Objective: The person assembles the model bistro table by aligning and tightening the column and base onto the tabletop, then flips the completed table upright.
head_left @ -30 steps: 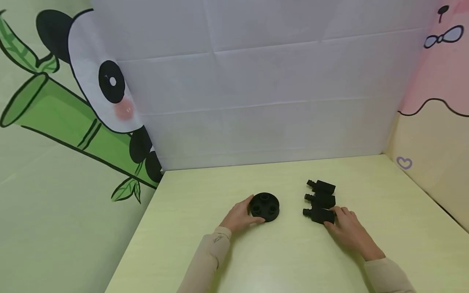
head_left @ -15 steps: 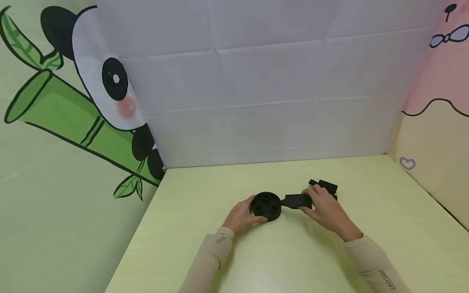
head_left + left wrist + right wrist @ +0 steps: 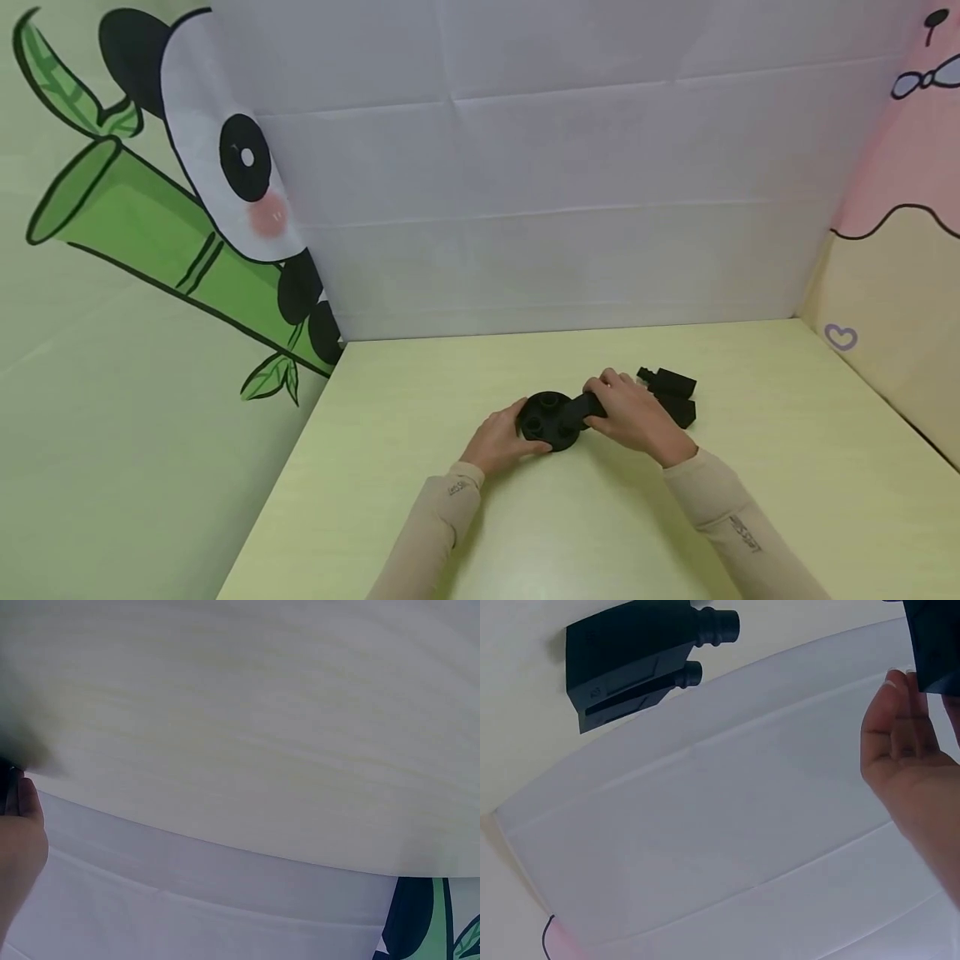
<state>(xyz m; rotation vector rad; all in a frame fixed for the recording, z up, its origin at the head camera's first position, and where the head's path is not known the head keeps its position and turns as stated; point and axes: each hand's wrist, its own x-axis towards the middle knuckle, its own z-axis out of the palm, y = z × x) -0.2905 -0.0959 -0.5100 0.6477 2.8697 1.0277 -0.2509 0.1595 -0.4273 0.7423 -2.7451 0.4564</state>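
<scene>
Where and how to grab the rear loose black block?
The rear block: likely grip its blunt right end, coming from the person's right. Its narrow neck points left, and the other loose block sits close on its near side.

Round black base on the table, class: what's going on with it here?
A person is working at the table with both hands. The left hand grips the edge of the round black base, and the right hand holds a black block with its end at the base's right side. Whether that end is seated in a socket can't be seen. Two black pegged blocks lie together beyond the right hand.
</scene>
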